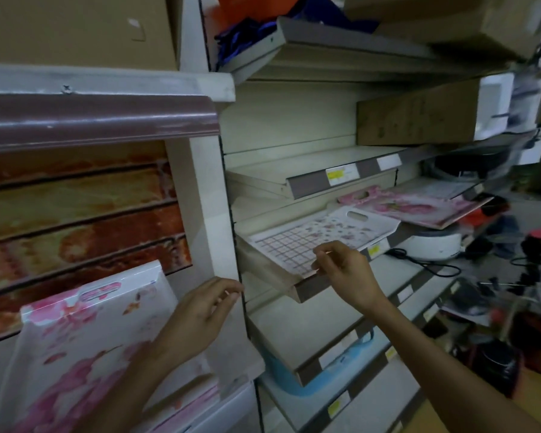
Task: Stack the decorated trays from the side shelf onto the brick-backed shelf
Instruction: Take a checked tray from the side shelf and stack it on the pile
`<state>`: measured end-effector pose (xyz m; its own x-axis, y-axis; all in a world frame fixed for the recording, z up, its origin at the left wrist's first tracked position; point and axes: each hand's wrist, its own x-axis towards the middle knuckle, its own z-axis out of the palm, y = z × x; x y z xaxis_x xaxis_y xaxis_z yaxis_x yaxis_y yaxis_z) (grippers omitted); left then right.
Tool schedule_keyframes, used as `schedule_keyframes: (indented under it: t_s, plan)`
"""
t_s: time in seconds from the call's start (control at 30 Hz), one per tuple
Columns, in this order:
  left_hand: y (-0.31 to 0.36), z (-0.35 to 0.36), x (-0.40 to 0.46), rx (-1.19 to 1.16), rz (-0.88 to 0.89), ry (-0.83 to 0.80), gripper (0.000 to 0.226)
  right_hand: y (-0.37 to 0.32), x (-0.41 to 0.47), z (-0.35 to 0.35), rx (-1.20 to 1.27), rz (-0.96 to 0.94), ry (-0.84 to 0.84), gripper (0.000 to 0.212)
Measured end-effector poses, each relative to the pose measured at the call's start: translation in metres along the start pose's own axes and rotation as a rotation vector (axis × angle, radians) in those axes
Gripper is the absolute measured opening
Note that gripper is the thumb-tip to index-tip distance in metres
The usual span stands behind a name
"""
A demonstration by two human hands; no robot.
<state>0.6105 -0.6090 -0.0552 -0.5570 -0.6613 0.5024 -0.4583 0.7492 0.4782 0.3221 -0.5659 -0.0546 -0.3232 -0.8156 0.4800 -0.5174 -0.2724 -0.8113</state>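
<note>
head view: a pink floral tray (85, 332) leans against the brick-backed shelf (75, 214) at left. the left hand (200, 314) hovers just right of it, fingers loosely curled, holding nothing. the right hand (341, 270) pinches the near edge of a grid-patterned tray (319, 235) on the side shelf (310, 289).

Lower left, a white tray (85, 332) with pink blossoms; behind it an orange-red brick-pattern backing (75, 207). Centre, a white tray (319, 239) with pink grid and flowers; right, a pink floral tray (419, 207).
</note>
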Motion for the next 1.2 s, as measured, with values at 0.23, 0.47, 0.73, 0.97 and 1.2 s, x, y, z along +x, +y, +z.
schedule_keyframes:
  t_s: [0.23, 0.47, 0.73, 0.97, 1.2]
  plan:
    - [0.013, 0.064, 0.069, 0.287, 0.236, -0.091, 0.027, 0.041, 0.026, -0.061, -0.126, 0.007, 0.05, 0.015]
    - [0.012, 0.104, 0.108, 0.502, 0.315, -0.181, 0.026, 0.072, 0.053, -0.109, -0.178, 0.015, 0.093, 0.014]
    - [0.016, 0.109, 0.125, 0.647, 0.379, -0.232, 0.061, 0.103, 0.073, -0.125, -0.16, 0.081, 0.109, 0.011]
    - [0.027, 0.103, 0.148, 0.556, 0.361, -0.186, 0.034, 0.131, 0.108, -0.12, 0.083, 0.405, 0.144, 0.023]
    - [0.052, 0.103, 0.164, 0.56, 0.357, -0.108, 0.024, 0.126, 0.146, -0.106, 0.73, 0.786, 0.104, 0.033]
